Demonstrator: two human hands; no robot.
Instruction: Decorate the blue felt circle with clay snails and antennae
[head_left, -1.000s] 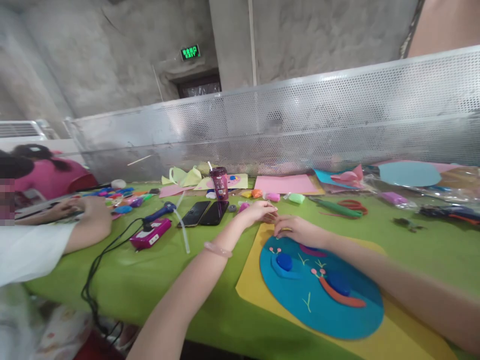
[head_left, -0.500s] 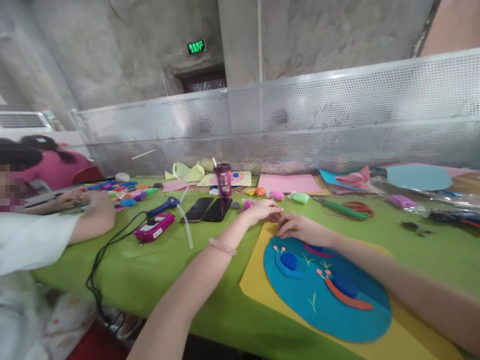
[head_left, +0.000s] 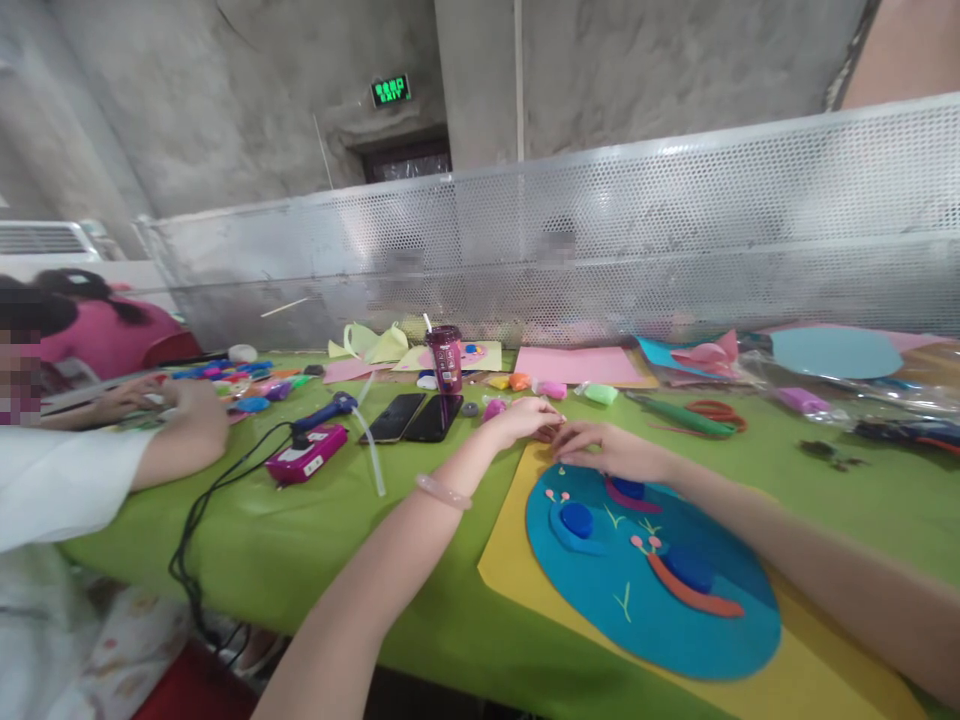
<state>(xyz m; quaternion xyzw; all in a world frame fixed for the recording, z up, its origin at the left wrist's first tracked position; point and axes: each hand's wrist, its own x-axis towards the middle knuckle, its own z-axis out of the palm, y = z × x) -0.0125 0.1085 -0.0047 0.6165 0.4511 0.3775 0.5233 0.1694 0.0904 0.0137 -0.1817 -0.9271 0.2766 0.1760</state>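
My left hand (head_left: 525,420), with a pale bangle on the wrist, reaches past the upper left corner of a yellow sheet (head_left: 504,560). Its fingers are pinched together, close to the bent, closed fingers of my right hand (head_left: 611,450). Whatever sits between the fingertips is too small to make out. Below my right hand lies a blue oval (head_left: 570,620) on the yellow sheet. It carries clay snails: a light-blue one (head_left: 577,520), an orange one (head_left: 697,590), and a purple one (head_left: 634,500) partly under my right hand. Thin yellow-green clay strands (head_left: 624,602) lie among them.
Two phones (head_left: 435,418), a purple cup with a straw (head_left: 445,360), and a magenta power strip (head_left: 307,455) with a glue gun (head_left: 326,412) stand leftward. Clay packets (head_left: 600,394), scissors (head_left: 712,415) and pink paper (head_left: 574,366) lie behind. A person's arm (head_left: 180,430) is at left.
My right hand has lifted slightly off the blue oval's top edge, baring more of the purple snail and a small yellowish bit. My left hand has hardly moved.
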